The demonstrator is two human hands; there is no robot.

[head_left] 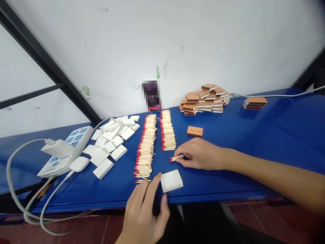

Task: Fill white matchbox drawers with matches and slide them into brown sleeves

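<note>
My right hand (200, 154) rests on the blue table (254, 142) and pinches a small bunch of red-tipped matches (177, 158) just below the shorter match row (167, 130). My left hand (146, 211) sits at the table's near edge, index finger and thumb touching the empty white matchbox tray (172, 180), fingers partly curled. A longer row of matches (146, 145) lies just left of the tray. A single orange matchbox (194, 131) lies above my right hand.
A heap of white inner trays (111, 139) lies left of the matches. Stacked orange matchboxes (205, 98) and a smaller stack (255, 102) stand by the wall. A white power strip (66, 149) with cables (27, 203) sits far left.
</note>
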